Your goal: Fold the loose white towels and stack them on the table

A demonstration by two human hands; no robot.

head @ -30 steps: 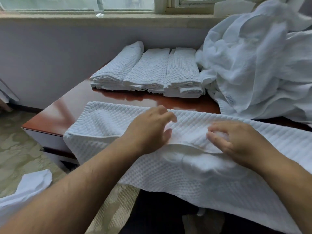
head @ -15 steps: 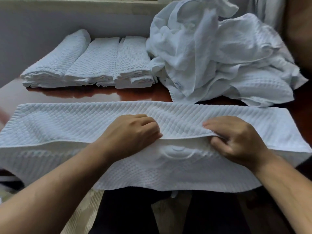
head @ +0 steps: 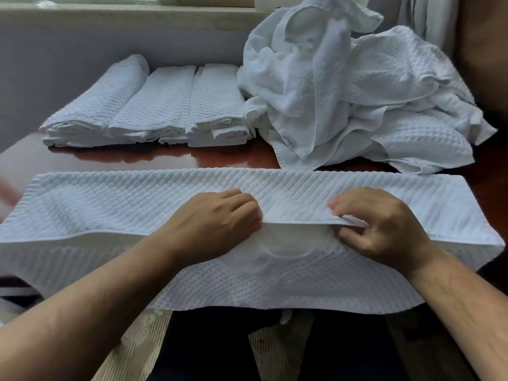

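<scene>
A white waffle towel (head: pixel 115 204) lies lengthwise across the near edge of the brown table (head: pixel 233 159), folded over, with its lower layer hanging off the front. My left hand (head: pixel 217 224) grips the folded edge near the middle, fingers curled under it. My right hand (head: pixel 376 224) pinches the same edge a little to the right and lifts it slightly. Three folded towels (head: pixel 167 105) lie side by side at the back left. A heap of loose white towels (head: pixel 357 92) is piled at the back right.
A grey wall and window sill (head: pixel 123 15) run behind the table. Patterned carpet (head: pixel 137 342) shows below the table's front edge, with my dark trousers (head: pixel 209 345) between. A brown surface (head: pixel 486 50) stands at the far right.
The view swung right and closer to the table. Both hands went from resting on the towel to gripping its folded near edge; the right hand now lifts that edge slightly.
</scene>
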